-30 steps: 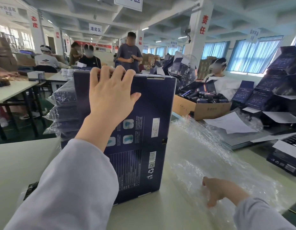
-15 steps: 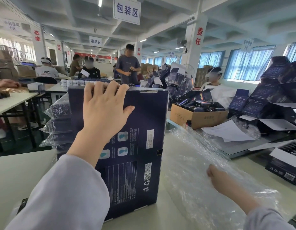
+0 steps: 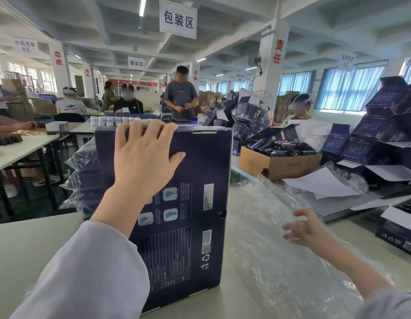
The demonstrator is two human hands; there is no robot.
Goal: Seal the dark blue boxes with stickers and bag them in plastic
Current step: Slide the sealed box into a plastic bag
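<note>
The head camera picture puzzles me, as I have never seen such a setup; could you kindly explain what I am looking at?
There is no machine here. A person wears one wide-angle camera on the head, so you look forward and down at their own two hands. The left hand holds a dark blue box upright on the pale table, with its fingers curled over the box's top edge. The right hand, fingers spread, touches a heap of clear plastic lying on the table to the right. Behind the box, to the left, is a stack of bagged boxes. Farther right stands an open cardboard carton filled with dark items. Other people work at tables beyond.
</note>
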